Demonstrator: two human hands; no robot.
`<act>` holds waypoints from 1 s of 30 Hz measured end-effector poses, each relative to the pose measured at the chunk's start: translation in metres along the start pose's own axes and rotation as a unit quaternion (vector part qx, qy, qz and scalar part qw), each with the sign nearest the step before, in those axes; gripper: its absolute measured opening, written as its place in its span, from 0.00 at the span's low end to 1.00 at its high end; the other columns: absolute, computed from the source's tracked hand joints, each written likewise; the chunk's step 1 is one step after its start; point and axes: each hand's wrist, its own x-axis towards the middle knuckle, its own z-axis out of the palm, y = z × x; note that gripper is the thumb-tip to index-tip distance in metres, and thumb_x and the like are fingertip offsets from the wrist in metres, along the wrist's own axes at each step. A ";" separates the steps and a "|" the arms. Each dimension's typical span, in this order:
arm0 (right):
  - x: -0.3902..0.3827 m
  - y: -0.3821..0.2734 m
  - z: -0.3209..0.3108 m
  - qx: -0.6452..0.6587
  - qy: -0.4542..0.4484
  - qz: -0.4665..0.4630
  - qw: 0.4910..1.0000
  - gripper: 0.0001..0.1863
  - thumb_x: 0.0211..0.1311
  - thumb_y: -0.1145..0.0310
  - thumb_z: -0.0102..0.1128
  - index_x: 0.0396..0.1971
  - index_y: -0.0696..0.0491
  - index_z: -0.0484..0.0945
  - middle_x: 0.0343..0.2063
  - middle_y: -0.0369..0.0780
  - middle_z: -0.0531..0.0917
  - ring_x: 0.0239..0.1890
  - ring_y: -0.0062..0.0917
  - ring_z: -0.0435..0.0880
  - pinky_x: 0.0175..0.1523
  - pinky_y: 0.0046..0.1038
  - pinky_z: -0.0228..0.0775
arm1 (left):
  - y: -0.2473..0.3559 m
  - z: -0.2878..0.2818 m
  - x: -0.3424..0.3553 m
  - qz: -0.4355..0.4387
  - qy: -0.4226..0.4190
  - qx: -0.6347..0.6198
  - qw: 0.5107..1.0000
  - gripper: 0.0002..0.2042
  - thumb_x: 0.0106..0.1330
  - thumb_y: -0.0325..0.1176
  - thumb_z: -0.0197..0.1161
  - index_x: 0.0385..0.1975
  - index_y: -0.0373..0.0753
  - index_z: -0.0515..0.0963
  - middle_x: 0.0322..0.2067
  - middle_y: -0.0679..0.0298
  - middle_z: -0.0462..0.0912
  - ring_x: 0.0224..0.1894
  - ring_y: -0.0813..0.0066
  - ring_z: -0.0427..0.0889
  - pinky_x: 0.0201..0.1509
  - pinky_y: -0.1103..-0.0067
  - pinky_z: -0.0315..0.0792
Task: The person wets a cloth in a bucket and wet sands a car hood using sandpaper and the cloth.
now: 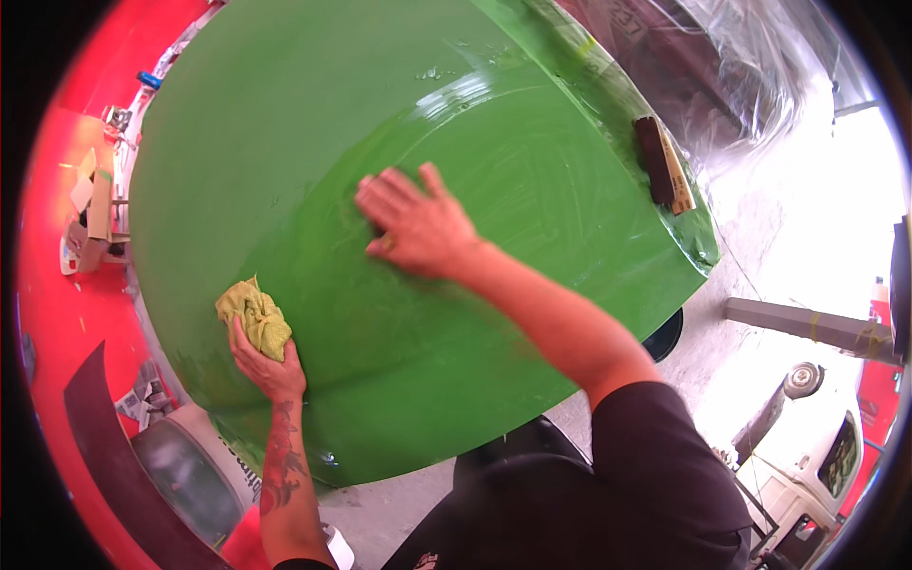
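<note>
A large green panel (532,218), shaped like a car hood, lies in front of me, with wet streaks and water drops on it. My left hand (269,366) grips a crumpled yellow cloth (255,318) on the panel's left part. Near the middle of the panel, my right hand (418,223) lies flat with its fingers stretched out. A small yellowish spot shows by its thumb; I cannot make out what it is. On the panel's right edge rest a dark, long block (653,160) and a tan strip (680,180) beside it, which looks like sandpaper.
Clear plastic sheeting (760,66) drapes a dark object at the far right. A grey beam (807,323) juts in at the right, above a white vehicle (807,456). Along the left stand a cardboard box (98,211) and a dark curved panel (104,427).
</note>
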 end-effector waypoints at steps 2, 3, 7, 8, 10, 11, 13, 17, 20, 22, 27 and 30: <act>0.006 0.060 -0.034 -0.079 -0.023 0.131 0.988 0.36 0.67 0.42 0.40 0.69 0.47 0.58 0.71 0.37 0.58 0.74 0.30 0.53 0.73 0.55 0.39 | 0.003 -0.001 0.000 0.003 0.010 0.007 1.000 0.40 0.55 0.33 0.66 0.69 0.39 0.55 0.63 0.50 0.64 0.65 0.48 0.63 0.68 0.60 0.57; 0.007 0.103 -0.043 -0.128 0.001 0.190 0.973 0.36 0.68 0.42 0.40 0.70 0.47 0.57 0.71 0.37 0.58 0.74 0.31 0.53 0.73 0.55 0.40 | 0.008 0.002 0.001 0.006 0.010 0.004 1.000 0.40 0.55 0.33 0.66 0.69 0.39 0.55 0.63 0.50 0.64 0.65 0.48 0.63 0.68 0.60 0.57; 0.003 0.180 -0.084 -0.095 0.018 0.366 0.925 0.35 0.70 0.44 0.36 0.71 0.48 0.51 0.72 0.40 0.56 0.74 0.34 0.52 0.73 0.58 0.39 | 0.010 0.006 0.002 0.004 -0.001 -0.002 1.000 0.41 0.55 0.33 0.67 0.69 0.40 0.54 0.64 0.50 0.63 0.66 0.48 0.63 0.69 0.58 0.56; 0.004 0.170 -0.070 -0.117 0.009 0.363 0.924 0.35 0.71 0.45 0.35 0.71 0.50 0.52 0.72 0.41 0.56 0.74 0.36 0.52 0.73 0.58 0.39 | 0.011 0.008 0.002 0.006 -0.002 -0.012 1.000 0.42 0.54 0.33 0.68 0.69 0.40 0.54 0.64 0.50 0.63 0.66 0.48 0.62 0.69 0.57 0.55; 0.010 0.105 -0.040 -0.111 0.027 0.343 0.932 0.36 0.70 0.47 0.35 0.71 0.54 0.52 0.72 0.42 0.54 0.75 0.38 0.50 0.73 0.58 0.39 | 0.005 0.005 0.002 0.007 0.002 -0.006 1.000 0.42 0.54 0.33 0.68 0.69 0.40 0.54 0.64 0.50 0.63 0.66 0.48 0.62 0.69 0.57 0.55; 0.005 0.067 -0.021 -0.130 0.022 0.282 0.950 0.35 0.71 0.48 0.35 0.71 0.54 0.53 0.73 0.42 0.54 0.75 0.37 0.49 0.73 0.57 0.39 | 0.003 0.003 0.002 0.009 0.006 -0.002 1.000 0.42 0.54 0.33 0.68 0.69 0.40 0.54 0.64 0.49 0.63 0.66 0.48 0.62 0.69 0.57 0.54; -0.002 -0.020 -0.029 -0.059 -0.109 0.184 0.975 0.36 0.70 0.47 0.36 0.71 0.52 0.52 0.73 0.39 0.53 0.75 0.35 0.49 0.73 0.57 0.39 | 0.000 -0.001 -0.003 0.008 0.007 0.009 1.000 0.41 0.54 0.32 0.67 0.69 0.40 0.54 0.64 0.49 0.63 0.66 0.48 0.63 0.69 0.58 0.56; -0.016 0.007 -0.026 -0.033 -0.087 0.091 0.992 0.37 0.70 0.40 0.37 0.73 0.44 0.50 0.74 0.35 0.51 0.76 0.30 0.47 0.75 0.53 0.35 | -0.002 0.000 -0.002 -0.003 0.003 -0.004 1.000 0.40 0.55 0.31 0.66 0.69 0.39 0.54 0.64 0.49 0.62 0.66 0.47 0.63 0.69 0.58 0.56; 0.006 0.119 -0.065 -0.083 -0.053 0.272 0.957 0.36 0.70 0.42 0.34 0.71 0.46 0.53 0.73 0.37 0.55 0.75 0.30 0.49 0.75 0.55 0.35 | 0.005 0.002 0.000 0.006 0.010 0.002 1.000 0.40 0.55 0.32 0.66 0.69 0.39 0.54 0.64 0.49 0.63 0.66 0.47 0.63 0.69 0.58 0.56; 0.000 0.189 -0.083 -0.086 0.010 0.366 0.927 0.37 0.71 0.42 0.33 0.72 0.48 0.50 0.73 0.39 0.53 0.75 0.33 0.48 0.74 0.55 0.35 | 0.010 0.008 0.001 0.004 0.001 -0.005 1.000 0.41 0.54 0.33 0.67 0.69 0.39 0.54 0.64 0.49 0.63 0.66 0.48 0.62 0.68 0.57 0.56; 0.016 0.080 -0.039 -0.091 -0.026 0.326 0.940 0.39 0.70 0.42 0.36 0.72 0.52 0.48 0.74 0.40 0.49 0.75 0.38 0.47 0.74 0.56 0.36 | 0.004 0.001 0.003 0.004 0.009 -0.006 1.000 0.42 0.54 0.35 0.67 0.69 0.39 0.54 0.63 0.50 0.63 0.66 0.48 0.62 0.69 0.57 0.55; -0.010 -0.019 -0.019 -0.041 -0.068 0.170 0.982 0.40 0.67 0.42 0.42 0.71 0.52 0.52 0.73 0.40 0.53 0.75 0.37 0.48 0.73 0.56 0.39 | 0.001 0.001 0.000 0.004 0.005 0.008 1.000 0.42 0.54 0.35 0.67 0.69 0.39 0.54 0.63 0.50 0.63 0.66 0.48 0.62 0.69 0.57 0.55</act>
